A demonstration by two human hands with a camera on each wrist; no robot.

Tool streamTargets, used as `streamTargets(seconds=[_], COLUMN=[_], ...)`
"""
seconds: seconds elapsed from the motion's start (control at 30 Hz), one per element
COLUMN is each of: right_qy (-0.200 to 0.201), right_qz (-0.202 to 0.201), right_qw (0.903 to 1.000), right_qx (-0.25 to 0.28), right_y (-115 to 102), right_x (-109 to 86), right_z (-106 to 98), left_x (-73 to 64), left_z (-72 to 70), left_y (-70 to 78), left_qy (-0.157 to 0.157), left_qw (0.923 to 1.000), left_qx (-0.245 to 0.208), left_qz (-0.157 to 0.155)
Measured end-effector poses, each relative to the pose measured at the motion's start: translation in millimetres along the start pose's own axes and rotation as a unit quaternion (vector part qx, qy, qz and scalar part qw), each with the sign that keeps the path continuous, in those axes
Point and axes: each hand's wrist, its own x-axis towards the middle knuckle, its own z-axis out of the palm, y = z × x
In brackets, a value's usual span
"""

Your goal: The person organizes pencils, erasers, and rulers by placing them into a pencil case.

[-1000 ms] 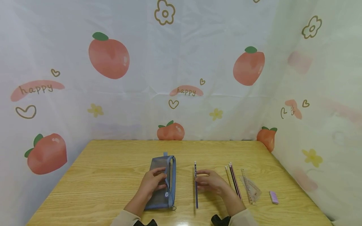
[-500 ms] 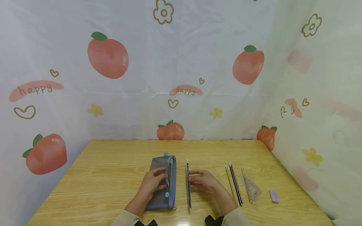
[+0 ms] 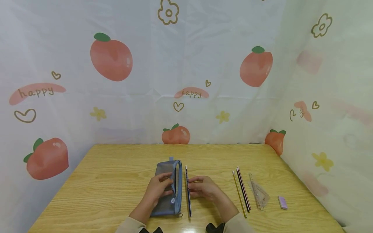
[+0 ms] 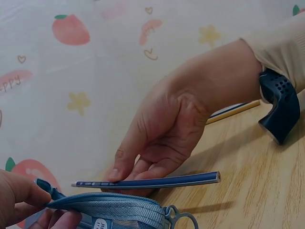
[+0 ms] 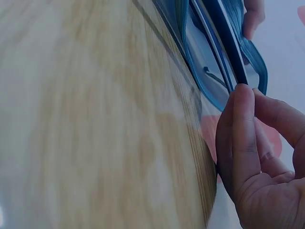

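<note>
A blue-grey mesh pencil case [image 3: 164, 207] lies on the table, its zipped mouth spread along the right side. My left hand [image 3: 157, 189] holds it, thumb and fingers pinching the near edge of the mouth, as the left wrist view also shows at the case's zip [image 4: 119, 202]. Between the fingertips of my right hand [image 3: 205, 188] is a dark blue pencil [image 3: 189, 202] with a white end pointing away from me. This pencil [image 4: 167, 182] runs just beside the case's opening. Inside the case, a slim dark item shows through the gap.
Right of my right hand lie a yellow pencil [image 3: 239, 194] and dark and pinkish pencils [image 3: 243, 191] side by side. Farther right are a clear ruler and set square [image 3: 259, 195], then a purple eraser [image 3: 282, 203]. A printed curtain [image 3: 137, 113] hangs behind the wooden table.
My right hand has moved left with the blue pencil, bringing it from well right of the pencil case to close beside its mouth. The left hand has kept its grip in place.
</note>
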Motion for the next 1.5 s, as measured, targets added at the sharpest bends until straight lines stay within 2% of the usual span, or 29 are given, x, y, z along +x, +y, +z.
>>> streamTargets(seconds=[0.3, 0.6, 0.87, 1.5], right_qy=[-0.004, 0.018, 0.042, 0.064], right_qz=[0.0, 0.004, 0.004, -0.032], right_qw=[1.0, 0.9998, 0.9991, 0.9969], right_qx=[0.0, 0.001, 0.004, -0.033], right_y=[2, 2, 2, -1], right_x=[7.1, 14.2, 18.5, 20.7], right_z=[11, 17, 24, 36], left_x=[2.5, 1.5, 2.0, 1.5], left_z=[1.3, 2.7, 4.6, 5.1], left_y=[-3.4, -4.4, -6.6, -5.3], left_qy=[-0.012, -0.021, -0.027, -0.026], left_qw=[0.9999, 0.9997, 0.9995, 0.9997], left_qx=[-0.01, -0.009, -0.014, -0.001], left_qz=[0.005, 0.008, -0.005, -0.004])
